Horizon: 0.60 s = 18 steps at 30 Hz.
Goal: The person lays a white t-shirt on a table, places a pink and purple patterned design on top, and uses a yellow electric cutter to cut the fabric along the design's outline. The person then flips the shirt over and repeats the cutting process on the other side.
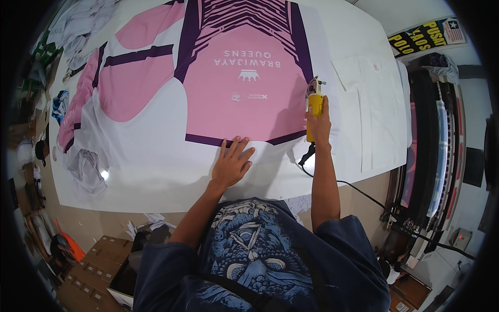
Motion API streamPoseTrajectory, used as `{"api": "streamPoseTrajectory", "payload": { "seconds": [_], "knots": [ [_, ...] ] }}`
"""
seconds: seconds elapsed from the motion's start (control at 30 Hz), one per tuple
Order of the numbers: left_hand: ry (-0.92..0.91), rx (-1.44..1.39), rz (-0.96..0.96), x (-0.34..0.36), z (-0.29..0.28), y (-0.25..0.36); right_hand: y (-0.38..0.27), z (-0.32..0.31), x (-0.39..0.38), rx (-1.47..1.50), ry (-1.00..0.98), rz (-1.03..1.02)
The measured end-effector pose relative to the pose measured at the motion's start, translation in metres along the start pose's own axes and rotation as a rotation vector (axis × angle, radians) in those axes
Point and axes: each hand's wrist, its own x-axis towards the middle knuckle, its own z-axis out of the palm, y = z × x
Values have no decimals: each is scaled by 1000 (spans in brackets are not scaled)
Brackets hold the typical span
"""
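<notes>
My right hand grips a yellow electric cutting tool with a metal head, resting at the right edge of a pink and purple printed jersey panel on white fabric. A black cable runs from the tool off to the lower right. My left hand lies with fingers spread on the panel's bottom border and the white margin below it. Further pink, purple and white printed pieces lie to the left, beside a crumpled pale cloth.
A white table carries the fabric, with folded white cloth on its right. Beyond its right edge stands a long machine with rollers. Cardboard boxes are on the floor at lower left; a person is partly visible at lower right.
</notes>
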Motion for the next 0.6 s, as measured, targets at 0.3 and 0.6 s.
{"api": "streamPoseTrajectory", "payload": {
  "seconds": [0.3,0.6],
  "knots": [
    [-19,0,-20,0,-1,-1,-10,18,24,-77,136,-44],
    [-4,-12,-13,0,0,-2,-14,27,48,-93,194,35]
  ]
}}
